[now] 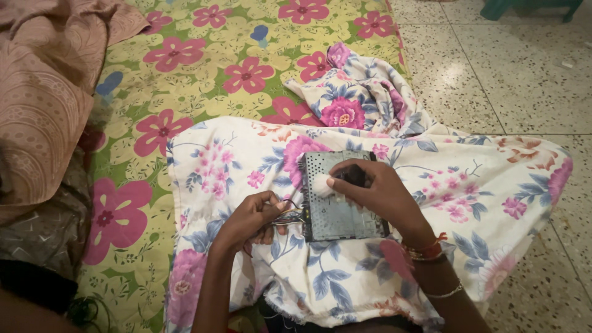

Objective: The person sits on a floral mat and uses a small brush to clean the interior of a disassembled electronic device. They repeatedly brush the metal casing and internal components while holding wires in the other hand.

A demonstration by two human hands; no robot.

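- Nearest, the left hand (250, 219) is closed round a bundle of coloured wires (290, 216) at the left edge of the metal box (339, 197); best hold them away from the casing, no hard tugging.
- Box is a flat perforated metal electronics unit, lying on a white floral cloth (481, 185) over the person's lap, middle of view.
- Right hand (379, 191) is closed on a small white wad (322, 185), pressing it onto the box top; light short strokes seem best, with the box kept flat.
- Right wrist wears red thread and a thin bangle (447, 291).
- Farther left, a flowered mattress (185, 80); far left, a pink blanket (37, 92).
- Far right, speckled floor (493, 68).
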